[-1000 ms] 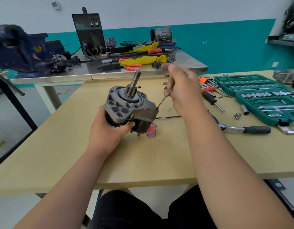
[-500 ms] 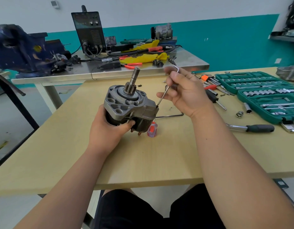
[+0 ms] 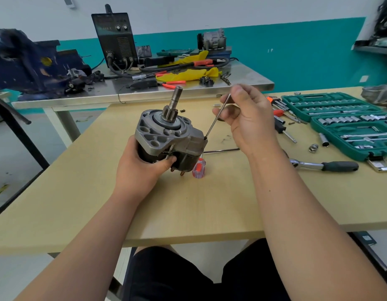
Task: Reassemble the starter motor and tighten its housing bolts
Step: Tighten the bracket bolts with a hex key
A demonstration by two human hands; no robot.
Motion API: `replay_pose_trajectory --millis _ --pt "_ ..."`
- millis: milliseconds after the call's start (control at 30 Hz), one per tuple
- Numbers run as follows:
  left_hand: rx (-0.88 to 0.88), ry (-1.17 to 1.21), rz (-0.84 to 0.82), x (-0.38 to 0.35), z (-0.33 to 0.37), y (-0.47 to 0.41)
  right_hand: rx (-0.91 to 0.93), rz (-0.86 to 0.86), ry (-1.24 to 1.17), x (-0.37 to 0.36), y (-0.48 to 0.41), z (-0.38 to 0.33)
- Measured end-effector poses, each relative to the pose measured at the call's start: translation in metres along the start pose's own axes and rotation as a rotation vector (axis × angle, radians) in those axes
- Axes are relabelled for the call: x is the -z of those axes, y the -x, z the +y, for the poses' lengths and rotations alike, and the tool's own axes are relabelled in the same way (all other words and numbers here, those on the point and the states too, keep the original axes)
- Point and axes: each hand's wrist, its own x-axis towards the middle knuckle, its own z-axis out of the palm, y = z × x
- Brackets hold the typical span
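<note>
Room: a teal-and-white wall runs across the top of the frame, with a steel desk (image 3: 242,84) carrying a black welder (image 3: 116,38) before it.
Desk: your pale wooden desk (image 3: 210,203) fills the middle.
Starter motor (image 3: 166,137): at frame centre, its pinion shaft pointing up.
Left hand (image 3: 140,170): you wrap its dark body from below.
Right hand (image 3: 249,118): you pinch a slim metal tool (image 3: 216,116), whose lower tip meets the housing's right edge.
Nearby: a red-handled screwdriver (image 3: 198,168) lies just beneath the motor; a ratchet (image 3: 323,165) and a green socket case (image 3: 362,153) sit at the right.

light: bright, even | shadows: soft | edges: wide-angle bowing, blurred corners
</note>
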Motion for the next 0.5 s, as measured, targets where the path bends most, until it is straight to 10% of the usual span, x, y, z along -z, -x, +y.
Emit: replay_pose_trajectory --millis 200,500 --pt "-0.006 0.010 -0.001 -0.001 0.001 0.001 0.366 0.444 0.459 -0.017 0.012 0.010" --pt "-0.018 0.009 -0.002 -0.001 0.001 0.000 -0.184 -0.085 -0.415 -0.021 0.002 0.006"
